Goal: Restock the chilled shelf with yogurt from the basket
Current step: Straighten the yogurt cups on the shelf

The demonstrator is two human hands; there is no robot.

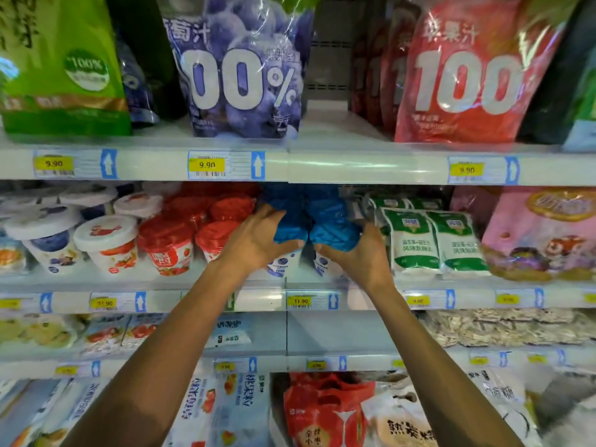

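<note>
Middle chilled shelf (80, 280), cup section. Both hands are up at the blue-lidded yogurt, front of the row. Left hand (258, 240): grip clamped on the left blue-lidded cup (290, 232), fingers over the far side of the lid and thumb hooked beneath its rim. Right hand (358, 256): grip clamped likewise on the right blue-lidded cup (335, 235), thumb under the lid. The two cups stand side by side, lids touching, white bodies showing below the hands, at the shelf's front edge. Behind them are at least two more blue lids (325, 204); farther back the row is too dark to count. Left of the blue row are four red-lidded cups (166, 243) that can be made out, two in front and two behind, with more blurred at the rear. Further left, four white-lidded cups (106, 240) are countable. Right of the hands, two green-and-white pouches (416, 240) face front, just beside the right hand, with others stacked behind. The shelf above carries three large juice bags up front: green (58, 66), purple (238, 69), red (467, 75). Its rail holds three yellow price tags (206, 165).
</note>
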